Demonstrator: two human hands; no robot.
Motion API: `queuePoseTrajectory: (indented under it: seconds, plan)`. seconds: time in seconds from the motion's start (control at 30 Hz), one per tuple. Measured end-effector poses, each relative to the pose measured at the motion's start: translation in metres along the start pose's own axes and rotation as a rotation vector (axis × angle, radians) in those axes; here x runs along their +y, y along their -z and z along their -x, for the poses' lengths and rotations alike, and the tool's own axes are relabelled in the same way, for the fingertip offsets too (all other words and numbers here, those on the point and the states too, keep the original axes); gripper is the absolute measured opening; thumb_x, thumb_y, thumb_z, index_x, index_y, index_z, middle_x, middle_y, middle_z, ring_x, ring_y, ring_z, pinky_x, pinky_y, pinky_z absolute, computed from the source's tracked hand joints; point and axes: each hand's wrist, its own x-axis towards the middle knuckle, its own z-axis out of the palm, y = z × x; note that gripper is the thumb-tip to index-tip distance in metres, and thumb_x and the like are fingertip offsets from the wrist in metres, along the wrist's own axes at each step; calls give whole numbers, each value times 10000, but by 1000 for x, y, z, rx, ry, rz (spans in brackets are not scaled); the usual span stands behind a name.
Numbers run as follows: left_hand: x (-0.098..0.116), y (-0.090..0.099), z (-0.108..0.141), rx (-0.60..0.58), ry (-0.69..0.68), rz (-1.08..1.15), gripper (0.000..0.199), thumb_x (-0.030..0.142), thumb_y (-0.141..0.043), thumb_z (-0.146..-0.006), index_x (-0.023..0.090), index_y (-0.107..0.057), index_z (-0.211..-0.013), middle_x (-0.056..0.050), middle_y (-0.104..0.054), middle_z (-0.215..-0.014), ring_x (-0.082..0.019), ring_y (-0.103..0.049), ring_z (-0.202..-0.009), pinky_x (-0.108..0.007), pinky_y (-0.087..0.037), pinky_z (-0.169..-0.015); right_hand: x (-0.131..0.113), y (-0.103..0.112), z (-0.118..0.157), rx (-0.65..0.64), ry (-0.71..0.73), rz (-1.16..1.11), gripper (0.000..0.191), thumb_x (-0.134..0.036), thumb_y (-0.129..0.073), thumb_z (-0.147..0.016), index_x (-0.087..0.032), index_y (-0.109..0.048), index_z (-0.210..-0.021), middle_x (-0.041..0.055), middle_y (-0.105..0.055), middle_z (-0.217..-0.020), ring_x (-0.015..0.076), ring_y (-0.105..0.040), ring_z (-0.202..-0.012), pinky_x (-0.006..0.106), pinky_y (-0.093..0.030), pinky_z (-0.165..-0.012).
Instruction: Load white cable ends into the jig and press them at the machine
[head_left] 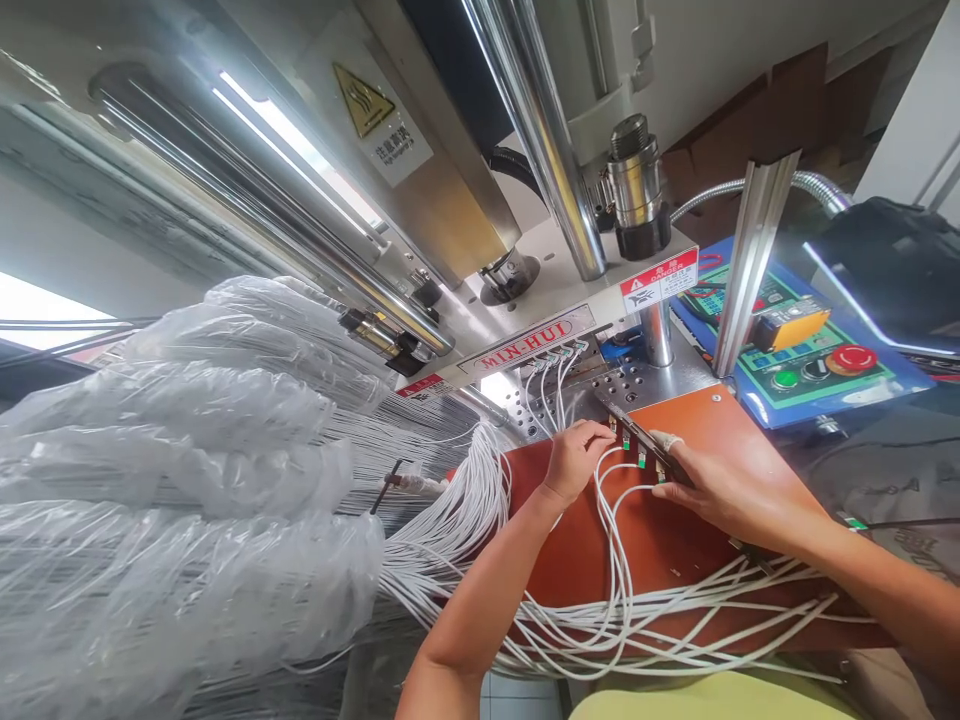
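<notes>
Yellow-green cloth (pixel 712 695) fills the near edge, and beyond it white cables (pixel 615 560) sweep across the orange-brown worktop (pixel 735 440) in front of the press (pixel 600 318). Right hand (pixel 697 485) has its grip clamped on a dark metal bar (pixel 636 432), just before the press, with several green-tipped connectors (pixel 642 459) lined along it; left hand (pixel 576 460) is at the bar's other end, fingertips bunched, though whether they pinch anything I can't tell. Progress? Looks part-way: the bar appears partly or fully loaded, another row of cable ends (pixel 564 354) sits at the press, and many cables lie loose outside the bar; what share is finished, I can't say. Left of the press, big plastic-wrapped bundles (pixel 187 580) pile up. Now the lettering: red "MIN-HUI" on the press front, "DANGER" to its right, and up above, a yellow triangle sign (pixel 364 100), seemingly "High temperature", with Chinese characters.
</notes>
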Motion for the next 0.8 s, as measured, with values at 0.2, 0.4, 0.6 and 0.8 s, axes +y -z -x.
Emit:
queuePoseTrajectory:
  seconds: [0.2, 0.4, 0.6, 0.8]
  plan:
    - [1, -4, 2, 36, -37, -99, 144, 86, -599, -844, 186, -694, -803, -22, -695, -792, -136, -639, -761, -247, -499, -751, 5, -3, -1, 61, 15, 60, 439, -406, -522, -869, -253, -487, -1279, 53, -684, -1007, 227, -647, -839, 344, -519, -736]
    - [0, -9, 4, 111, -69, -102, 133, 103, -603, -856, 186, -690, -800, -21, -692, -785, -136, -636, -750, -257, -498, -753, 2, -2, 0, 52, 22, 60, 435, -402, -507, -874, -242, -491, -1279, 57, -690, -972, 230, -653, -829, 356, -524, -752]
    - [-2, -10, 1, 107, -34, -62, 154, 85, -603, -850, 193, -696, -793, -17, -692, -784, -139, -631, -748, -267, -499, -756, -5, 2, -1, 49, 28, 80, 427, -398, -507, -872, -243, -495, -1271, 56, -692, -986, 234, -663, -882, 348, -527, -780]
    - [0, -7, -1, 67, 5, -67, 97, 108, -678, -804, 201, -687, -831, -20, -684, -826, -163, -623, -813, -298, -503, -793, -2, -9, -4, 87, 30, 265, 432, -380, -526, -872, -239, -480, -1278, 84, -691, -979, 261, -672, -858, 358, -525, -745]
